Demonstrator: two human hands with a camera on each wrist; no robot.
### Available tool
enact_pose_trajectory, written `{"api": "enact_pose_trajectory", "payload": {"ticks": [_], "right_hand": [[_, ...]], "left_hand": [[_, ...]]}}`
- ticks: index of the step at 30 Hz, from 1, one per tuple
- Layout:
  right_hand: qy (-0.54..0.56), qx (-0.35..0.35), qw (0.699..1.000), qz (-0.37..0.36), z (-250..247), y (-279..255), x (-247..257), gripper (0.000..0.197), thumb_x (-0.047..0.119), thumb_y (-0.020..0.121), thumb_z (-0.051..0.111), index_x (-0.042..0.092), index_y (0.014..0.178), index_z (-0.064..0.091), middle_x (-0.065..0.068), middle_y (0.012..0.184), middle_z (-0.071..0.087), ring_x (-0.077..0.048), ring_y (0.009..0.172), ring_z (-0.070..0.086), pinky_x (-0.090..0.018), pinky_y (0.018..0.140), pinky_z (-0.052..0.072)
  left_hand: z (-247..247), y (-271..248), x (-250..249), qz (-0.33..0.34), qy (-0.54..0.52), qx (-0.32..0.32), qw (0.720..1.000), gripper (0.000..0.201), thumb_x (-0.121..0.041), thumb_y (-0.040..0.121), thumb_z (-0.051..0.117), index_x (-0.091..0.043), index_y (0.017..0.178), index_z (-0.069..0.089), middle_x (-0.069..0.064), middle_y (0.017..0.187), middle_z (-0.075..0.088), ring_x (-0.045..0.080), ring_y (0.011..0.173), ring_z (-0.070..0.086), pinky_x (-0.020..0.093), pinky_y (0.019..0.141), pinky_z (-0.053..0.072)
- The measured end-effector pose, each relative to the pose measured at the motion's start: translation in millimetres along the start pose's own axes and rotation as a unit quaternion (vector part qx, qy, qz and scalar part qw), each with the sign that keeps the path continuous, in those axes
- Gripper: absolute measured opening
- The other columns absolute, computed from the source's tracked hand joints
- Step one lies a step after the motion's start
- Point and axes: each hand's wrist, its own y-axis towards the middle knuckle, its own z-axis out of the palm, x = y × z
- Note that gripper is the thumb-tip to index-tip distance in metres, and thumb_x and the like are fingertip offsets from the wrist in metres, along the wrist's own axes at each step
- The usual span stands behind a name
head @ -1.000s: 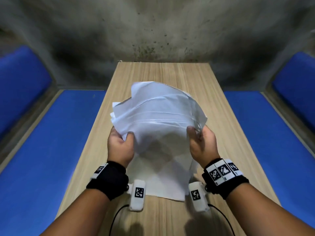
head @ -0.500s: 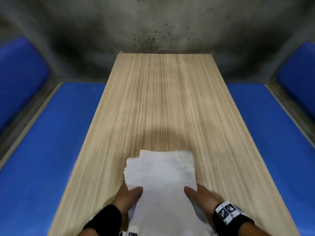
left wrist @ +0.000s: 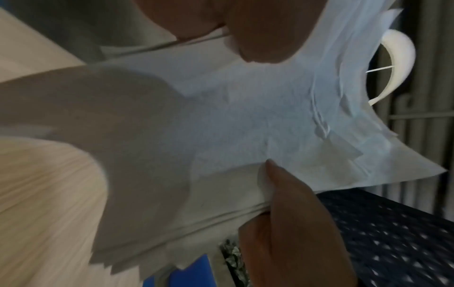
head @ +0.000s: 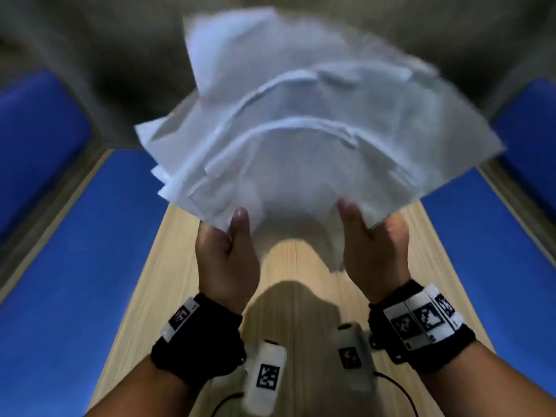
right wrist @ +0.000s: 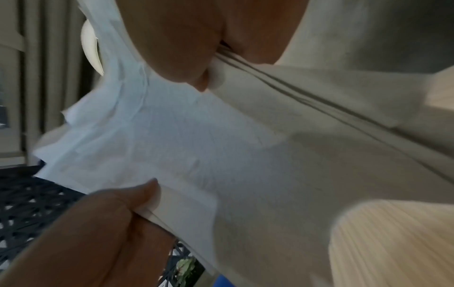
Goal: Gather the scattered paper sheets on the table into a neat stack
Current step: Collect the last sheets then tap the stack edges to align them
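Above table [head: 288, 296]: sheets [head: 301, 130] between hands [head: 301, 254]

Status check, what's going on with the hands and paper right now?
Left hand and right hand grip white paper sheets. Bundle raised off wooden table, edges fanned, uneven. Nothing obstructing.

Both forearms reach forward, left hand [head: 227, 260] and right hand [head: 377, 251] raised, thumbs pinching.

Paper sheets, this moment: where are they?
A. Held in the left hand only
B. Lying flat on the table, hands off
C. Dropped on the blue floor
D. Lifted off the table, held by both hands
D: the paper sheets fan upward above the table, with the left hand and the right hand each pinching their near edge.
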Motion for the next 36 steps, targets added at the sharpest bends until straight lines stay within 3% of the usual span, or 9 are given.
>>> {"api": "enact_pose_trajectory", "payload": {"ticks": [5, 9, 13, 17, 21, 25, 29, 33, 36], "right_hand": [[-0.012, -0.011, 1.0, 0.023, 13.7, -15.1, -30.4, 0.012, 0.021, 0.093, 0.063, 0.03, 0.097, 0.068, 0.027, 0.089, 0.068, 0.007, 0.088, 0.065, -0.008, 0.075, 0.047], [-0.13, 0.085, 0.982, 0.109, -1.2, -47.2, -91.5, 0.032, 0.032, 0.086, 0.068, 0.013, 0.111, 0.069, 0.006, 0.098, 0.07, -0.005, 0.093, 0.067, -0.012, 0.073, 0.049], [-0.044, 0.032, 0.994, 0.095, 3.8, -23.2, -68.1, 0.016, 0.01, 0.088, 0.068, 0.016, 0.103, 0.065, 0.022, 0.086, 0.07, 0.017, 0.083, 0.063, 0.003, 0.068, 0.042], [0.028, -0.025, 0.999, 0.026, 10.6, 8.1, -16.4, 0.013, 0.007, 0.091, 0.064, 0.01, 0.103, 0.063, 0.023, 0.088, 0.066, 0.024, 0.079, 0.06, -0.004, 0.072, 0.045], [0.058, -0.024, 0.998, -0.009, 2.7, 9.7, -7.1, 0.015, 0.008, 0.09, 0.066, 0.022, 0.093, 0.067, 0.027, 0.079, 0.072, 0.018, 0.081, 0.063, -0.009, 0.073, 0.05], [-0.05, 0.09, 0.982, 0.156, 10.1, -30.5, -90.3, 0.036, 0.033, 0.084, 0.071, 0.02, 0.118, 0.065, 0.012, 0.109, 0.073, 0.012, 0.096, 0.064, -0.036, 0.092, 0.054], [-0.118, 0.104, 0.959, 0.238, 8.3, -44.3, -136.4, 0.052, 0.038, 0.084, 0.072, 0.021, 0.127, 0.049, 0.011, 0.11, 0.066, -0.001, 0.096, 0.066, -0.025, 0.078, 0.049], [0.032, 0.096, 0.909, 0.403, 6.3, -52.2, -153.5, 0.089, 0.049, 0.063, 0.086, 0.016, 0.135, 0.046, 0.001, 0.133, 0.059, -0.018, 0.113, 0.062, -0.041, 0.1, 0.048], [0.265, 0.106, 0.811, 0.511, 10.2, -65.0, -149.3, 0.051, 0.023, 0.079, 0.072, 0.012, 0.126, 0.058, -0.016, 0.125, 0.068, -0.036, 0.116, 0.063, -0.055, 0.103, 0.045]], "left_hand": [[-0.2, -13.4, 29.1, -0.051, -0.052, 0.008, 0.997, 0.006, -0.011, 0.089, 0.06, -0.013, 0.09, 0.066, -0.014, 0.076, 0.069, -0.012, 0.077, 0.062, 0.015, 0.075, 0.048], [-17.1, -32.0, 83.3, -0.162, 0.002, 0.027, 0.986, 0.028, -0.012, 0.07, 0.061, -0.005, 0.097, 0.064, 0.005, 0.086, 0.07, -0.012, 0.074, 0.06, 0.028, 0.072, 0.049], [-5.4, -16.6, 74.9, -0.163, -0.028, 0.019, 0.986, 0.016, -0.007, 0.077, 0.055, -0.014, 0.089, 0.063, -0.02, 0.073, 0.073, -0.017, 0.07, 0.06, 0.014, 0.065, 0.049], [1.0, 20.7, 32.2, -0.087, -0.084, -0.001, 0.993, 0.023, 0.013, 0.083, 0.053, -0.001, 0.1, 0.06, -0.001, 0.085, 0.068, 0.004, 0.079, 0.064, 0.014, 0.067, 0.051], [-7.7, 21.7, 38.6, -0.074, -0.087, -0.012, 0.993, 0.021, 0.011, 0.082, 0.062, 0.026, 0.092, 0.052, -0.009, 0.068, 0.061, -0.011, 0.059, 0.058, 0.006, 0.059, 0.045], [-6.0, -26.8, 91.4, -0.261, -0.003, 0.112, 0.959, 0.007, -0.013, 0.083, 0.072, -0.011, 0.079, 0.068, -0.023, 0.05, 0.066, -0.019, 0.054, 0.058, 0.006, 0.056, 0.044], [-5.7, -44.9, 115.0, -0.332, 0.029, 0.062, 0.941, 0.017, -0.013, 0.088, 0.068, -0.016, 0.072, 0.066, -0.025, 0.044, 0.063, -0.008, 0.056, 0.064, 0.008, 0.049, 0.046], [-6.3, -45.4, 116.4, -0.378, -0.029, -0.015, 0.925, 0.024, -0.024, 0.088, 0.069, -0.003, 0.099, 0.069, 0.006, 0.092, 0.073, 0.017, 0.082, 0.066, 0.031, 0.084, 0.051], [-9.6, -66.7, 128.5, -0.468, -0.089, -0.001, 0.879, 0.043, -0.044, 0.073, 0.079, -0.012, 0.101, 0.072, 0.011, 0.11, 0.074, 0.032, 0.102, 0.07, 0.059, 0.094, 0.051]]}}
